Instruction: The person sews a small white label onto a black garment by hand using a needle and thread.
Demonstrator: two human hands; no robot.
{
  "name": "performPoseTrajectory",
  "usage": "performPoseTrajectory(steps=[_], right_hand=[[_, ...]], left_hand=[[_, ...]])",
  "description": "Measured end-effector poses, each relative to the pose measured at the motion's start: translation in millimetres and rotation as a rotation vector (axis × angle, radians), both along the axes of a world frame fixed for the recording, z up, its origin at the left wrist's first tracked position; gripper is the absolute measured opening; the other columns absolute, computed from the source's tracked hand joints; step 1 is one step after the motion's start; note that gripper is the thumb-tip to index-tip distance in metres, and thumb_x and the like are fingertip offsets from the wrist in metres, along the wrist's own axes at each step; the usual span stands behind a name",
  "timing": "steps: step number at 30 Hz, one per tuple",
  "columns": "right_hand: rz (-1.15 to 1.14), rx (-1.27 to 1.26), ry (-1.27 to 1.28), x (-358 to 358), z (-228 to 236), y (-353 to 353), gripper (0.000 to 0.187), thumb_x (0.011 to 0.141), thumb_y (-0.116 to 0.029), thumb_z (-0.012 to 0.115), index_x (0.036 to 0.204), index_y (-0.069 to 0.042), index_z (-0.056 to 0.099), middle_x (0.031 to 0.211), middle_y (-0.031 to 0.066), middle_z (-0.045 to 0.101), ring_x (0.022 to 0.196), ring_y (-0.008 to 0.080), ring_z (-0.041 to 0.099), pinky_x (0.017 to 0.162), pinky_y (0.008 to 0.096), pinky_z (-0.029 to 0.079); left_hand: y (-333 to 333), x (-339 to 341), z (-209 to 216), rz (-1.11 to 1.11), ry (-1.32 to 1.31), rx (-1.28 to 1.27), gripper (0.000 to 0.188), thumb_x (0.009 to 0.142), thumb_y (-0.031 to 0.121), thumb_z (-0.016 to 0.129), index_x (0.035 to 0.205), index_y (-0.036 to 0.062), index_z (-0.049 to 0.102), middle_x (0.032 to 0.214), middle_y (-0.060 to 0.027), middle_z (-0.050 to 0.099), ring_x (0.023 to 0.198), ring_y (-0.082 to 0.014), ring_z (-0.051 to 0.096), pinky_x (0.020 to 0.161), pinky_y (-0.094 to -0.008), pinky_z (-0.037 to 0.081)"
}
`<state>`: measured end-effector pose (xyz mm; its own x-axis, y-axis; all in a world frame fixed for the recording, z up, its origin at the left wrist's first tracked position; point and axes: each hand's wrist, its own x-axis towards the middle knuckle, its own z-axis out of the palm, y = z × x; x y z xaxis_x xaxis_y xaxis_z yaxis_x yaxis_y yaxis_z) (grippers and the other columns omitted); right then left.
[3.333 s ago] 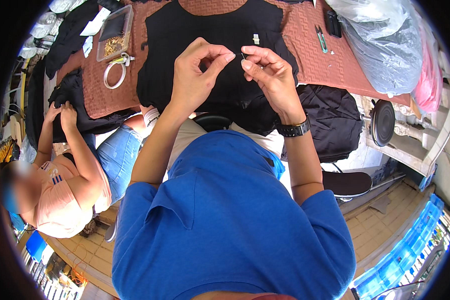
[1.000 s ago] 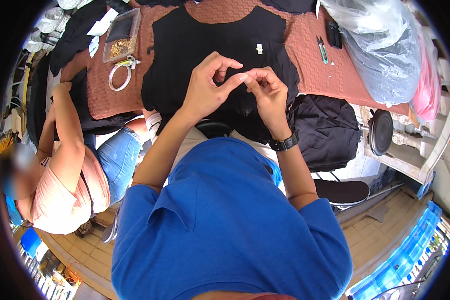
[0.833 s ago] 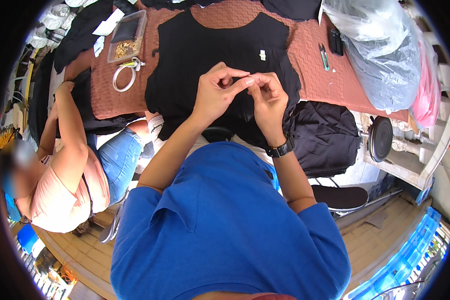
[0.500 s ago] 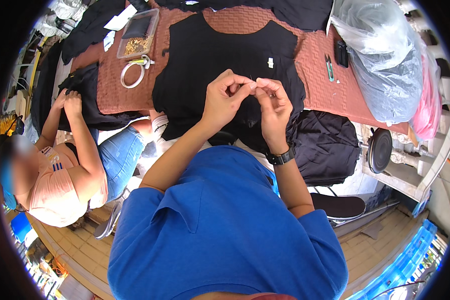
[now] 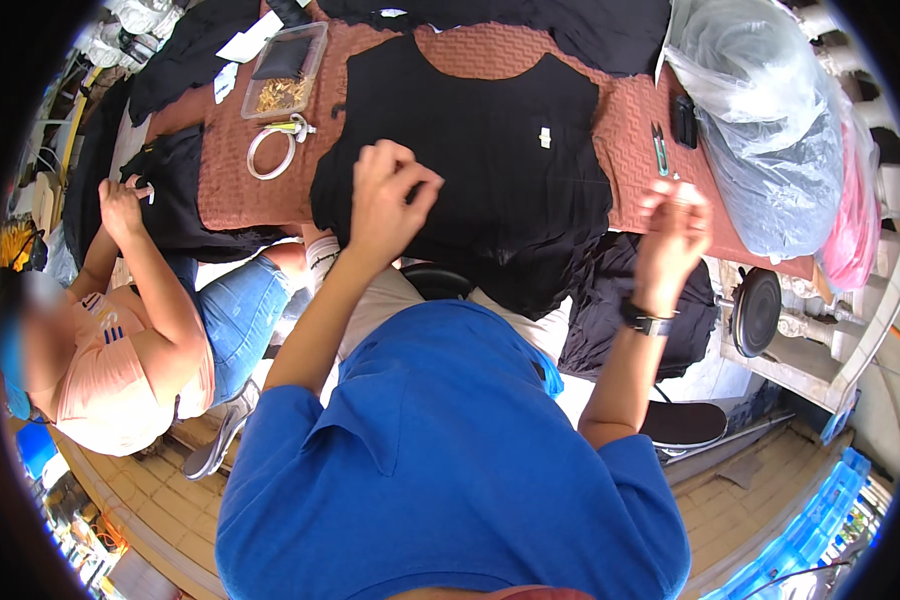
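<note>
At upper centre, a black garment (image 5: 500, 185) is spread. The left hand (image 5: 388, 200) is loosely curled, the right hand (image 5: 675, 235) too blurred to judge; whether anything is held cannot be told.

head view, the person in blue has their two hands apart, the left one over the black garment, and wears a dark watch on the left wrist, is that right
Not quite: the head view shows the dark watch on the right wrist, not the left. The rest holds: the left hand is over the black garment, apart from the right hand.
</note>
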<state>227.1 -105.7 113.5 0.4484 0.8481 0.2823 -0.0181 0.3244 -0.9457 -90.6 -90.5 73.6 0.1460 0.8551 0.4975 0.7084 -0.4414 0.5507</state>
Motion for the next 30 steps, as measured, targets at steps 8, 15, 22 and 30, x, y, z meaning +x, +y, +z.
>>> performPoseTrajectory(steps=[8,15,22,30], right_hand=[[-0.051,-0.27,-0.129,91,12,-26,0.012,0.097,-0.012,0.063,0.102,-0.001,0.065,0.089,0.0109,0.068,0.078,0.0183,0.067,0.073,0.029,0.056],[0.565,-0.184,-0.293,-92,-33,-9,0.031,0.089,-0.012,0.072,0.116,-0.003,0.063,0.113,0.009,0.065,0.103,0.0186,0.063,0.088,0.0309,0.051],[1.012,-0.236,0.067,-197,-74,8,0.038,0.095,-0.018,0.064,0.126,0.001,0.052,0.102,0.0112,0.066,0.095,0.0185,0.064,0.087,0.0321,0.05],[1.062,-0.478,0.182,-140,-39,-2,0.026,0.104,-0.023,0.051,0.107,0.0,0.062,0.073,-0.0025,0.052,0.063,0.0039,0.047,0.057,0.0196,0.042]], left_hand=[[9,-37,-4,0.115,0.021,0.028,0.008,0.074,0.008,0.078,0.078,0.0071,0.072,0.093,-0.0048,0.054,0.091,-0.0236,0.05,0.082,-0.0352,0.04],[16,-17,25,0.06,-0.018,0.044,0.009,0.071,0.009,0.079,0.076,0.0077,0.072,0.093,-0.0039,0.055,0.09,-0.0236,0.051,0.08,-0.0362,0.041],[21,-24,55,0.112,-0.055,0.087,0.011,0.073,0.006,0.08,0.082,0.0057,0.075,0.093,-0.0046,0.059,0.092,-0.0204,0.055,0.082,-0.0322,0.043],[36,-51,54,0.185,-0.091,0.168,0.009,0.071,0.008,0.08,0.078,0.0073,0.074,0.091,-0.0051,0.058,0.092,-0.0231,0.054,0.083,-0.0349,0.042]])
